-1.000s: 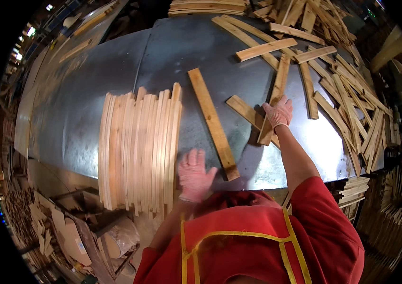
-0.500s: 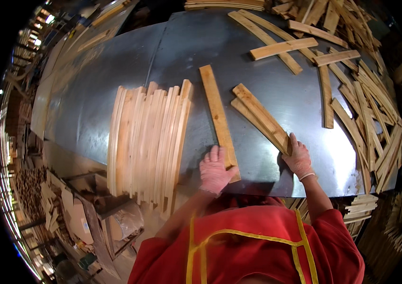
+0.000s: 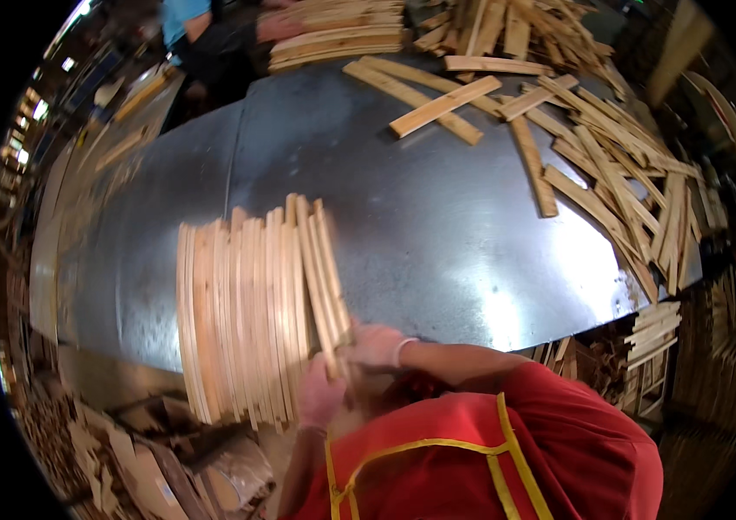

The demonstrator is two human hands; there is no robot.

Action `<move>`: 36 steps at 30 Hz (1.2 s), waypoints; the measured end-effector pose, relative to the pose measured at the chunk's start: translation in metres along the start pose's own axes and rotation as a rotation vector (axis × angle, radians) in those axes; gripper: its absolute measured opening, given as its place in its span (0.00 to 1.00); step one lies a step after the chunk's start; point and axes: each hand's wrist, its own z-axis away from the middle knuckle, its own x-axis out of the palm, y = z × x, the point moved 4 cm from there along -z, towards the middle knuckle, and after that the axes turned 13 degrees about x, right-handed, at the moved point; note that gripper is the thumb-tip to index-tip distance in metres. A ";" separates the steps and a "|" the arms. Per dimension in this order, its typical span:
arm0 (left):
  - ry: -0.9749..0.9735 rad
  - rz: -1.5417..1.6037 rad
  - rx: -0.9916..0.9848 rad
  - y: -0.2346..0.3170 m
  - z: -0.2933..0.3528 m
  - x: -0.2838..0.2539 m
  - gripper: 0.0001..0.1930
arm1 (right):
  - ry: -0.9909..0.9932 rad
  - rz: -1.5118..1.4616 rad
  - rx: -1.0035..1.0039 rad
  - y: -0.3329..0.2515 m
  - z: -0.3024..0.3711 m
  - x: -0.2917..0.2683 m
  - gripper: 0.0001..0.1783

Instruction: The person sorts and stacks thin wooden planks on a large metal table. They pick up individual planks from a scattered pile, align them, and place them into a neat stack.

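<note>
A row of wooden slats stands on edge at the near left of the grey metal table. At its right end a few more slats lean against the row. My right hand grips the near ends of these slats. My left hand is closed around the same ends just below, at the table's front edge. My red vest with yellow trim fills the bottom of the view.
Loose wooden slats lie scattered over the table's far and right side. Another person's arm rests by a slat pile at the far edge. Stacked slats and wood scraps sit below the table.
Both hands gathered the loose slats from the middle of the table and brought them left against the standing row. My head has shifted, so the table looks larger.
</note>
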 end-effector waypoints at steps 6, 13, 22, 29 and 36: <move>0.535 -0.425 0.360 0.048 0.012 0.009 0.34 | 0.163 0.007 -0.366 0.006 -0.036 -0.041 0.34; 0.266 -0.544 0.494 0.100 -0.045 0.058 0.39 | 1.401 0.110 0.443 0.266 0.047 -0.318 0.21; 0.165 -0.490 0.564 0.242 -0.173 0.148 0.44 | 0.663 -0.412 0.206 0.276 0.108 -0.252 0.32; -0.002 -0.748 0.400 0.294 -0.205 0.202 0.54 | 1.515 0.157 0.429 0.497 0.214 -0.410 0.45; 0.251 -0.043 0.318 0.205 -0.219 0.182 0.46 | 1.193 0.242 0.548 0.543 0.206 -0.376 0.65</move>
